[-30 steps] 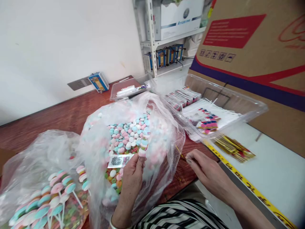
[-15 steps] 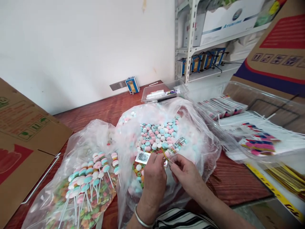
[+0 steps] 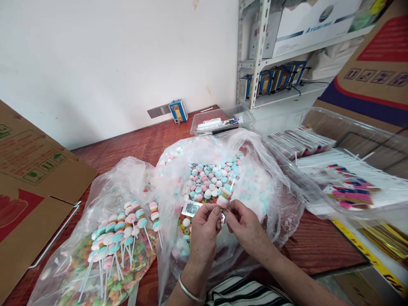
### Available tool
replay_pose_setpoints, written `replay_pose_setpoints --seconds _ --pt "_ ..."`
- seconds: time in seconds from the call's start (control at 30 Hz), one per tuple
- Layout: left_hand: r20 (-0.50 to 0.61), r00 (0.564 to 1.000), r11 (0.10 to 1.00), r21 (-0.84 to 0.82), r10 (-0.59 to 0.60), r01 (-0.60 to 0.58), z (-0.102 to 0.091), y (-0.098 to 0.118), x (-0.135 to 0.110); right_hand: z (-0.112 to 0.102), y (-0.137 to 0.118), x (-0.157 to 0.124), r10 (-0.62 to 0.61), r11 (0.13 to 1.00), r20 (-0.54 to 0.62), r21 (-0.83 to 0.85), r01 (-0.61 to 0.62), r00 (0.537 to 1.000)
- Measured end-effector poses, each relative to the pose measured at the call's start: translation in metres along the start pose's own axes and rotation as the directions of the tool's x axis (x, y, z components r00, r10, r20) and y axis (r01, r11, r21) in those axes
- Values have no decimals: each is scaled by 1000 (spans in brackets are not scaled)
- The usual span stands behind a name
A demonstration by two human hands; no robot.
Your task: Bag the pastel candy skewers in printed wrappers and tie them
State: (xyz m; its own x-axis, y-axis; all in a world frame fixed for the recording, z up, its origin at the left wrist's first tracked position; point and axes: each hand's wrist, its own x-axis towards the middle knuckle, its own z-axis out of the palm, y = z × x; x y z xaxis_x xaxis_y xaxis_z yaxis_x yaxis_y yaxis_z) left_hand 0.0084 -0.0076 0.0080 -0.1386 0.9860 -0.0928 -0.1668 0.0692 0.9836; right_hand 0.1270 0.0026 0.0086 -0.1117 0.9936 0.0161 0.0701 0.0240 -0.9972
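A candy skewer in a clear wrapper (image 3: pixel 225 194), with pink, white, green and blue pieces, points up and away between my hands. My left hand (image 3: pixel 204 225) is closed around its lower end. My right hand (image 3: pixel 245 222) pinches at the same spot, on a gold twist tie that is mostly hidden by the fingers. Beside my left hand shows a white card with a square printed code (image 3: pixel 191 208). Below and behind both hands lies a large clear bag (image 3: pixel 274 187) of pastel candies (image 3: pixel 207 182) and coloured candy rings.
Finished candy sticks (image 3: pixel 116 233) lie on another bag of rings at left. Cardboard boxes (image 3: pixel 35 170) flank the wooden table (image 3: pixel 325 244). At right are a clear bin (image 3: pixel 338 170) of white sticks and wrappers, and gold ties (image 3: pixel 387 240). A smaller tray (image 3: pixel 219 123) stands behind.
The wrapped candy has swung from leaning right to nearly upright. The gold tie, plain to see between my hands before, is now mostly covered. My right hand has turned slightly.
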Motion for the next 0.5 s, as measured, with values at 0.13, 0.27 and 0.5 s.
replay_pose_setpoints --seconds 0.13,0.27,0.5 --pt "72 978 894 -397 -196 209 4 3 3 -2 0 4 -143 987 -36 -84 140 989" --pt "111 972 852 -469 -205 233 5 4 3 -6 -1 5 -127 988 43 -78 130 991" --pt "67 991 933 -335 -118 133 5 -5 2 -10 -6 5 -184 958 92 -207 200 979"
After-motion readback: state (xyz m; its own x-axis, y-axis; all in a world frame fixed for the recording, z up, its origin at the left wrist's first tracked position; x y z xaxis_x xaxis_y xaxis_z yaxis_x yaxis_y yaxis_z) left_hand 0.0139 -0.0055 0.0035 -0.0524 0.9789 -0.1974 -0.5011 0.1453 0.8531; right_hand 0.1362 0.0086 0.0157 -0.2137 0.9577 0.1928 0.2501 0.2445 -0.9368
